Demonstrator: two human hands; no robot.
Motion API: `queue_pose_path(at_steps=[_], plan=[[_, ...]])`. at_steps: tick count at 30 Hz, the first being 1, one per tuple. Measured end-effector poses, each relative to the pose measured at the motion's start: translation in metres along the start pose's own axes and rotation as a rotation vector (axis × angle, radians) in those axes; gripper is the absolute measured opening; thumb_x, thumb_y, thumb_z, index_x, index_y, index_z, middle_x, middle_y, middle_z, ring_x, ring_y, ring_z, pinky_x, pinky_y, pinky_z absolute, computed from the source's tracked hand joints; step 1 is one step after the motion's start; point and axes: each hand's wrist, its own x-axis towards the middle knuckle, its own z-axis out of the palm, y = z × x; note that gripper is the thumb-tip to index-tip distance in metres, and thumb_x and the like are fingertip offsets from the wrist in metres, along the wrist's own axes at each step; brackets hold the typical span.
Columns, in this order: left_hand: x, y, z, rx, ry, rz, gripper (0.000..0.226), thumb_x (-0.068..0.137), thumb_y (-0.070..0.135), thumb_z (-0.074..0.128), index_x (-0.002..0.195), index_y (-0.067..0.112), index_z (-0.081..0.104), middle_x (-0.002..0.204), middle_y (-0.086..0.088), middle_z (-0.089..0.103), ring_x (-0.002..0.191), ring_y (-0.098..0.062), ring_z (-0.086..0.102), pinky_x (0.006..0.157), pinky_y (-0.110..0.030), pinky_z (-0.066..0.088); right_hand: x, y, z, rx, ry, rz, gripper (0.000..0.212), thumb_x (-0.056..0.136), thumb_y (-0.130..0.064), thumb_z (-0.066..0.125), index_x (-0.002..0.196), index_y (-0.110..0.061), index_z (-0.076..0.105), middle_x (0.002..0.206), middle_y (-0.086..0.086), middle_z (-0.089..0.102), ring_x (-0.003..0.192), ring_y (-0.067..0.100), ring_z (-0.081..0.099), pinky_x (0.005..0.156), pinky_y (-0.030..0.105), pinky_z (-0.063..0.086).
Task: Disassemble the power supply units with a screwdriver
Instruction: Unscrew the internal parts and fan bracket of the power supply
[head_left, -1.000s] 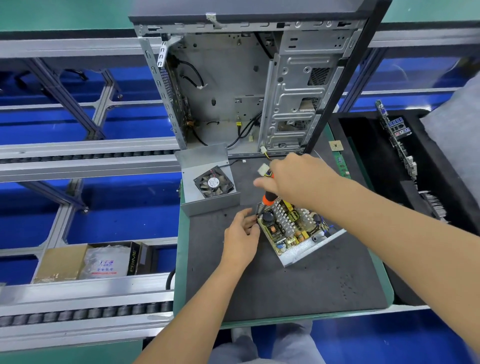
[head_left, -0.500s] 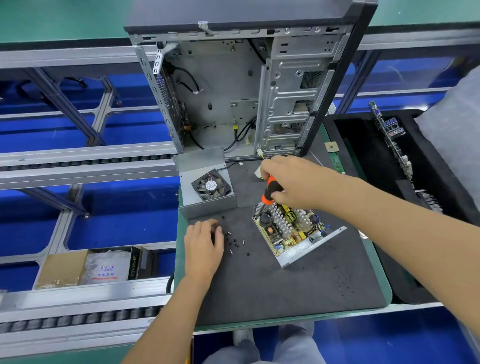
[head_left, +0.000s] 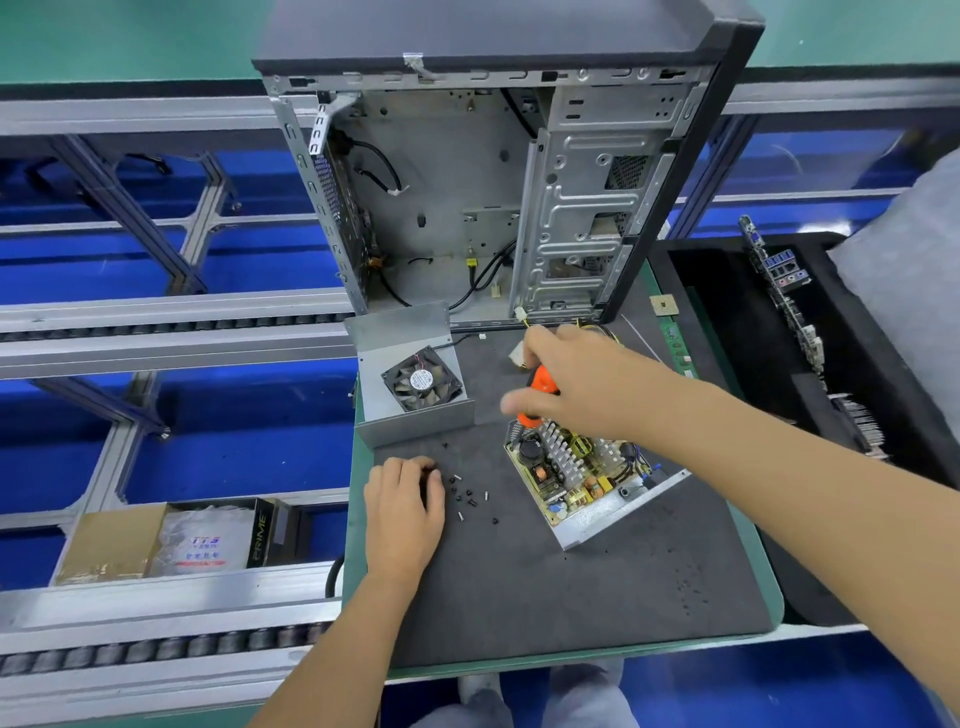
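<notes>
An opened power supply (head_left: 582, 480) lies on the dark foam mat (head_left: 545, 582), its circuit board and finned heatsink exposed in a grey metal tray. My right hand (head_left: 576, 382) grips an orange-handled screwdriver (head_left: 540, 392) held upright over the board's far left corner. The supply's grey cover with a black fan (head_left: 421, 382) stands to the left. Several small loose screws (head_left: 470, 496) lie on the mat between cover and board. My left hand (head_left: 405, 506) rests on the mat beside the screws, its fingers curled down; whether it holds a screw is hidden.
An open, emptied computer case (head_left: 493, 197) stands upright at the back of the mat. A black tray (head_left: 737, 291) with a motherboard and parts sits at the right. Roller conveyor rails (head_left: 156, 654) run along the left. A cardboard box (head_left: 171, 540) lies below them.
My left hand left the power supply's edge and moved left to the loose screws on the mat. The right hand stayed on the screwdriver over the board.
</notes>
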Motion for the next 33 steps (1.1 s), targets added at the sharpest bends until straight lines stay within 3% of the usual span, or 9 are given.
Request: queue_pose_path(at_steps=[3,6,8,12,17,21,26,31,33], plan=[[0.000,-0.001,0.000,0.009,-0.001,0.001,0.009,0.092,0.016,0.068,0.101,0.015,0.067,0.095,-0.003,0.060,0.085,-0.022,0.049,0.078,-0.041,0.046,0.000,-0.007,-0.012,-0.344,-0.055,-0.012,0.106,0.069,-0.069,-0.020,0.130,-0.018,0.050,0.092,0.009,0.049,0.086,0.032,0.052,0.061,0.038,0.037],[0.002,-0.001,0.001,0.006,-0.013,-0.012,0.008,0.092,0.017,0.067,0.099,0.015,0.067,0.095,-0.003,0.060,0.085,-0.022,0.049,0.078,-0.040,0.045,0.002,-0.004,-0.008,-0.183,-0.038,-0.015,0.038,0.097,-0.046,0.039,0.119,-0.016,0.047,0.092,0.006,0.051,0.091,0.032,0.054,0.075,0.042,0.048],[0.001,0.001,0.000,0.014,-0.018,-0.018,0.007,0.093,0.018,0.067,0.099,0.014,0.067,0.094,-0.003,0.060,0.085,-0.023,0.049,0.078,-0.040,0.044,0.000,-0.002,-0.006,-0.115,-0.082,-0.024,0.040,0.092,-0.044,0.057,0.120,-0.018,0.043,0.106,0.007,0.052,0.103,0.033,0.051,0.086,0.044,0.047],[0.002,0.002,-0.001,0.019,-0.028,-0.036,0.008,0.093,0.019,0.066,0.100,0.015,0.067,0.095,-0.002,0.060,0.087,-0.022,0.049,0.080,-0.039,0.043,0.001,0.002,-0.006,-0.304,-0.081,0.005,0.038,0.102,-0.037,0.046,0.136,-0.026,0.036,0.116,0.010,0.048,0.103,0.035,0.051,0.073,0.040,0.043],[0.002,0.002,0.000,0.016,-0.010,-0.021,0.006,0.092,0.016,0.067,0.097,0.014,0.067,0.095,-0.002,0.060,0.085,-0.022,0.048,0.077,-0.039,0.043,-0.002,0.001,-0.002,-0.113,-0.043,-0.044,0.046,0.093,-0.045,0.058,0.128,-0.024,0.038,0.103,0.003,0.037,0.104,0.030,0.043,0.089,0.044,0.044],[0.001,0.001,0.000,0.022,-0.008,-0.023,0.006,0.091,0.016,0.068,0.097,0.014,0.067,0.095,-0.002,0.061,0.085,-0.023,0.049,0.077,-0.039,0.043,-0.002,0.003,-0.002,-0.371,-0.040,0.039,0.030,0.101,-0.052,0.041,0.121,-0.030,0.036,0.084,0.001,0.035,0.088,0.031,0.053,0.057,0.035,0.039],[0.002,0.000,0.002,0.030,-0.006,-0.023,0.005,0.091,0.017,0.068,0.095,0.015,0.066,0.094,-0.001,0.061,0.084,-0.022,0.049,0.077,-0.039,0.043,-0.004,0.000,-0.002,-0.174,-0.056,-0.011,0.036,0.099,-0.038,0.048,0.130,-0.022,0.036,0.111,0.009,0.047,0.106,0.033,0.049,0.087,0.043,0.044],[0.002,0.000,0.002,0.032,-0.012,-0.031,0.005,0.091,0.017,0.067,0.096,0.015,0.066,0.094,-0.001,0.060,0.085,-0.022,0.049,0.078,-0.039,0.042,-0.006,-0.003,0.000,-0.426,-0.026,0.041,0.032,0.102,-0.040,0.036,0.128,-0.022,0.040,0.091,0.007,0.047,0.072,0.030,0.050,0.050,0.033,0.036],[0.002,0.001,0.002,0.034,-0.017,-0.032,0.005,0.092,0.017,0.067,0.096,0.015,0.066,0.094,-0.001,0.060,0.086,-0.022,0.049,0.078,-0.040,0.043,-0.007,-0.004,0.000,-0.337,0.031,0.003,0.033,0.102,-0.043,0.039,0.119,-0.015,0.039,0.095,0.007,0.051,0.086,0.032,0.055,0.066,0.039,0.049]])
